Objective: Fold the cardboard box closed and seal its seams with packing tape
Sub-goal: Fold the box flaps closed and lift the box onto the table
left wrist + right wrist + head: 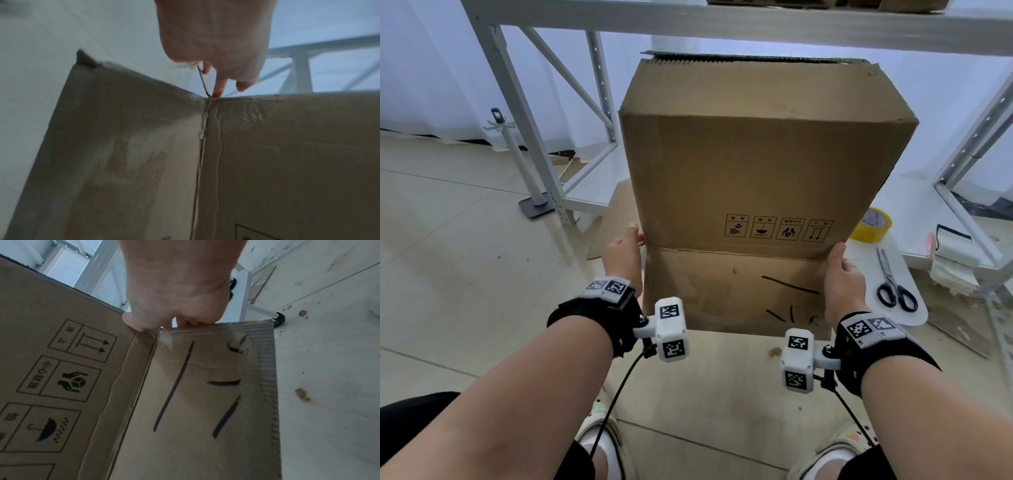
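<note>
A brown cardboard box (pixel 756 164) stands on the floor with its printed handling symbols upside down. Its near bottom flap (pixel 722 291), marked with black pen strokes, is folded out toward me over the floor. My left hand (pixel 625 245) grips the box's lower left corner at the flap crease; in the left wrist view its fingers (pixel 218 87) reach over the corner edge. My right hand (pixel 839 263) grips the lower right corner, thumb on the front face and fingers (pixel 189 322) curled behind the flap (pixel 195 402). A yellow packing tape roll (pixel 873 224) lies right of the box.
Black-handled scissors (pixel 895 289) lie on a white board (pixel 914 318) at my right. Grey metal shelving (pixel 534 120) frames the box on both sides and overhead. A white pole stand (pixel 536 205) is at the left, a stack of white paper (pixel 952 270) at the right. My shoes (pixel 599 442) are below.
</note>
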`<state>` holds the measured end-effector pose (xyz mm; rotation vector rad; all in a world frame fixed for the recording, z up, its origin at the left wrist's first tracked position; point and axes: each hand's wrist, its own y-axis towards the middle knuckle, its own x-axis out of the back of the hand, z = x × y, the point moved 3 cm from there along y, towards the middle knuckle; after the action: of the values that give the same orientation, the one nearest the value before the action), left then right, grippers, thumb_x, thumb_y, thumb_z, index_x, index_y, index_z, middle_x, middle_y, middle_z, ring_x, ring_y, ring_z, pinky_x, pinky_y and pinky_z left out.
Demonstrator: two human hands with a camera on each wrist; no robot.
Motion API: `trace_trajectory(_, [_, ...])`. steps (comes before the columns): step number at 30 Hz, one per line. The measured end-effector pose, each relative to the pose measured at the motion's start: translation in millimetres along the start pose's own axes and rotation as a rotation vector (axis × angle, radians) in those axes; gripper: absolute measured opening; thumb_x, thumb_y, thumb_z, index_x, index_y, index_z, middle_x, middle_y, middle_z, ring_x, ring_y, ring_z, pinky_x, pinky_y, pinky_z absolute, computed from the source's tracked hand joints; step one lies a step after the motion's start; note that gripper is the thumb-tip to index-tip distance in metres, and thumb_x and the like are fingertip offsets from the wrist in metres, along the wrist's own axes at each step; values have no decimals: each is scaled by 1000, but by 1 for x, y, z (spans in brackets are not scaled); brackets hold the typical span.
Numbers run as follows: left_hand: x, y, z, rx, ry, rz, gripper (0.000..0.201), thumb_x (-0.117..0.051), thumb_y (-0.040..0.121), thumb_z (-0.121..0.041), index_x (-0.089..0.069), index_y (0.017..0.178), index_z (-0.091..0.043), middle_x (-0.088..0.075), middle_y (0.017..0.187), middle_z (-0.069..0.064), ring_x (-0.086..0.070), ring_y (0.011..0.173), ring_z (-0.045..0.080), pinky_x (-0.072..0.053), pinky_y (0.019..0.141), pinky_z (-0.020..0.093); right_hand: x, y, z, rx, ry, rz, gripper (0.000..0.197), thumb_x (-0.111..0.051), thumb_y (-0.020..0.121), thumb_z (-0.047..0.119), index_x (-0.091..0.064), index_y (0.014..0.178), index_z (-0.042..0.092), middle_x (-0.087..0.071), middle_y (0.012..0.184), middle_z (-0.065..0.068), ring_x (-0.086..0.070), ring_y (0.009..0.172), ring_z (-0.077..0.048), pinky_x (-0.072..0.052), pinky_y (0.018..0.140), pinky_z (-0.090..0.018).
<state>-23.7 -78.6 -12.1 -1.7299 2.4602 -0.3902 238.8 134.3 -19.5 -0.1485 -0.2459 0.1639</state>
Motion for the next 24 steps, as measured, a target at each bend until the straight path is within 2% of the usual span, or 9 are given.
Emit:
trace_trajectory(2, [2, 3, -7, -34, 51, 46, 43, -39, 97, -46, -60, 118, -15, -58, 129, 8, -50, 123, 26, -36, 104, 37, -6, 0, -4, -4, 8, 8, 57, -31, 98, 55, -59, 122, 11, -59, 115, -5, -51, 107, -23, -40, 93, -31])
trace_trajectory(5, [3, 2, -16, -37, 76, 64, 58, -29, 89, -67, -64, 107, -25, -56, 123, -2, -50, 111, 22, -34, 103, 37, -18, -3, -7, -11, 30, -7, 57, -33, 97, 56, -55, 133, 17, -59, 128, -3, -51, 119, -23, -39, 105, -35])
trace_trajectory(7, [3, -3, -26, -53, 104, 52, 68, -19, 92, -67, -61, 121, -21, -49, 116, -5, -43, 108, 14, -29, 97, 32, -24, -4, -10, -9, 44, -7, 55, -33, 98, 55, -53, 135, 20, -56, 133, -3, -48, 123, -23, -37, 105, -32])
trace_trajectory(9, [2, -3, -46, -147, 26, 65, 69, -14, 96, -61, -56, 128, -17, -54, 124, -2, -47, 117, 14, -29, 97, 27, -30, -5, -14, -6, 42, 12, 55, -34, 98, 54, -48, 140, 21, -52, 138, -1, -45, 128, -23, -34, 105, -29])
trace_trajectory(11, [2, -4, -71, -254, -70, 69, 68, -13, 96, -61, -52, 130, -17, -56, 130, -1, -49, 122, 15, -32, 102, 27, -36, -3, -19, -15, 32, 31, 61, -35, 95, 58, -45, 142, 21, -49, 142, -1, -44, 130, -24, -34, 110, -35])
trace_trajectory(15, [0, 5, -114, -316, 22, 60, 72, -18, 85, -76, -49, 126, -26, -56, 127, -2, -52, 117, 18, -32, 102, 39, -44, -2, -26, -119, 18, 123, 74, -33, 89, 69, -38, 145, 22, -46, 144, -1, -43, 131, -26, -35, 111, -45])
trace_trajectory(18, [-10, 15, -121, -270, 219, 96, 94, -33, 68, -88, -44, 136, -24, -52, 131, 2, -50, 119, 24, -35, 103, 43, -45, -3, -18, -192, -76, 249, 103, -21, 72, 90, -45, 141, 18, -50, 141, -3, -48, 126, -29, -34, 111, -46])
trace_trajectory(21, [-16, 25, -117, -243, 389, -25, 98, -43, 70, -82, -35, 141, -14, -35, 142, 12, -40, 126, 33, -34, 106, 47, -33, -2, 14, -102, -151, 178, 80, -13, 96, 63, -41, 140, 2, -46, 140, -16, -41, 131, -33, -27, 113, -40])
trace_trajectory(24, [-19, 30, -113, -232, 364, -99, 86, -52, 79, -69, -34, 138, -9, -36, 138, 15, -42, 123, 34, -37, 103, 46, -27, 10, 48, 76, -105, 64, 70, -17, 98, 58, -44, 139, 7, -49, 133, -13, -43, 126, -28, -29, 109, -39])
